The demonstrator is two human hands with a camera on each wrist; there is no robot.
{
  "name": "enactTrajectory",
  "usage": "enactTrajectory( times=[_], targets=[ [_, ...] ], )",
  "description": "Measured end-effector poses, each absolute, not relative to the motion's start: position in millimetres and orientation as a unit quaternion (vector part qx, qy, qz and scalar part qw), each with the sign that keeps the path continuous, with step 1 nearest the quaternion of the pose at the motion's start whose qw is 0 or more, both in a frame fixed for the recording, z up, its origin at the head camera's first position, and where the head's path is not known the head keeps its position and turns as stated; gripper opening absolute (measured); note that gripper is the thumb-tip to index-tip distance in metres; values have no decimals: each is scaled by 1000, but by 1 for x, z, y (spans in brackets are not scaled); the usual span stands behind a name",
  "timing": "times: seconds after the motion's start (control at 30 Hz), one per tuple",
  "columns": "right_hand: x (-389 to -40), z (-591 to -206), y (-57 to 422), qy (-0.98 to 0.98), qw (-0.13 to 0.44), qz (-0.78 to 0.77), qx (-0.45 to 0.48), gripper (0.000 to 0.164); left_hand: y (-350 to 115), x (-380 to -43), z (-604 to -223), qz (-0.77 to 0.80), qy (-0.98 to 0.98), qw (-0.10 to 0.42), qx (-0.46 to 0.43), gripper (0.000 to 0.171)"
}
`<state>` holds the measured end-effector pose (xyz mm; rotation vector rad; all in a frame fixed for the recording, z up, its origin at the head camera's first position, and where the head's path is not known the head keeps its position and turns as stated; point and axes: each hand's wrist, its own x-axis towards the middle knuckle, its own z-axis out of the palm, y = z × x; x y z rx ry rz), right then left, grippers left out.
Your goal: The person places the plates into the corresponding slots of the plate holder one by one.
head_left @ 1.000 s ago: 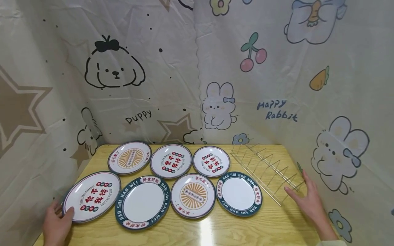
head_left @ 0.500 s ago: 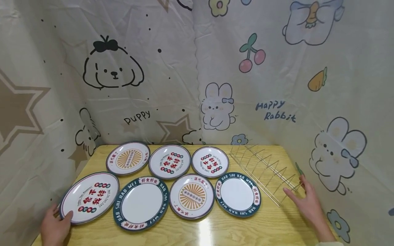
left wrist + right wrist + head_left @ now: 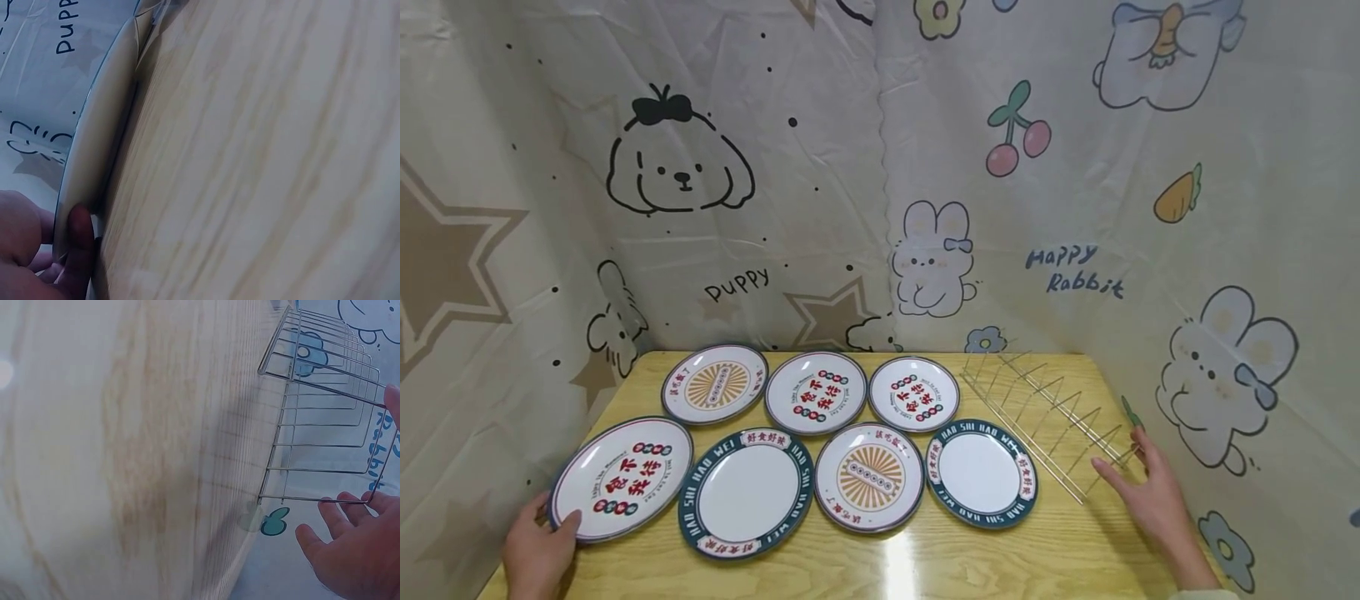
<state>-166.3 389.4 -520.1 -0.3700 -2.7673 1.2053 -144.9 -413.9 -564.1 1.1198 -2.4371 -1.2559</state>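
Note:
My left hand (image 3: 541, 546) pinches the rim of a round plate (image 3: 625, 479) with red lettering, thumb over the edge and fingers below. In the left wrist view, that plate (image 3: 100, 119) is seen edge-on, low over the wood, its rim between thumb and fingers. At the right, my right hand (image 3: 1157, 492) holds the near end of a wire dish rack (image 3: 1037, 417), thumb on one side and fingers on the other. The right wrist view has the rack's wire hoops (image 3: 325, 425) bare, with fingertips (image 3: 326, 506) at the end wire.
Several more plates lie face up in two rows on the wooden table (image 3: 820, 575), among them a green-rimmed plate (image 3: 745, 496), a sunburst plate (image 3: 870, 477) and a smaller green-rimmed plate (image 3: 982, 473) close beside the rack. Printed curtains (image 3: 820, 208) enclose the table behind and at both sides.

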Motion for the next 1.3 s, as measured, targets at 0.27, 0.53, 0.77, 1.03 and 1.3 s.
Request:
enactTrajectory(
  times=[0.27, 0.53, 0.77, 1.03, 1.3],
  targets=[
    [-167, -522, 390, -909, 52, 395, -124, 109, -417, -144, -562, -391, -840, 78, 368, 72],
    [-167, -522, 390, -907, 55, 400, -120, 107, -417, -144, -556, -428, -811, 86, 388, 73],
    [-166, -523, 390, -907, 57, 401, -115, 107, -416, -145, -551, -516, -750, 108, 400, 77],
    [-166, -525, 388, -906, 56, 402, -121, 107, -415, -144, -546, -576, -697, 107, 413, 78],
    [-166, -523, 388, -902, 58, 409, -122, 107, -408, -146, -535, -579, -708, 144, 377, 77]
  ],
)
